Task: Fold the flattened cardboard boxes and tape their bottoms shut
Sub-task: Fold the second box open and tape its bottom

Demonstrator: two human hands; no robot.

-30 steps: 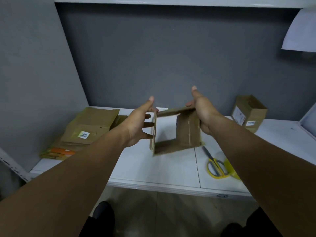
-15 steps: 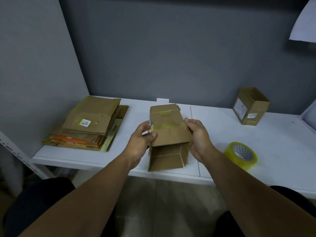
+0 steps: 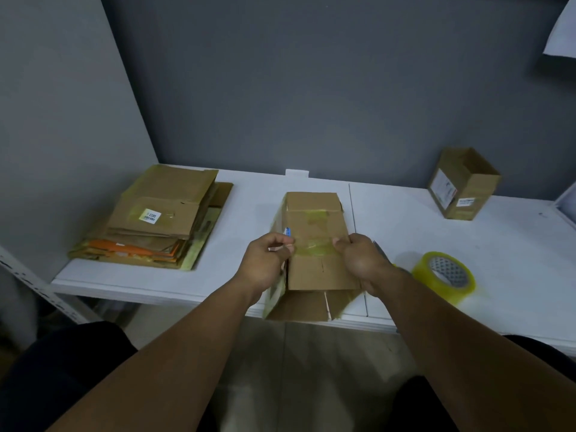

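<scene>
My left hand (image 3: 270, 260) and right hand (image 3: 364, 260) grip the brown cardboard box (image 3: 314, 226) by its sides — I square it before folding the flaps

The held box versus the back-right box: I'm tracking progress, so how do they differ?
The held box lies on its side at the front edge of the table, near flaps splayed open; the back-right box stands with its opening upward. The left hand and right hand grip the held box; nothing touches the back-right box. The back-right box carries white labels; the held box shows old tape strips. Both are brown cardboard.
</scene>
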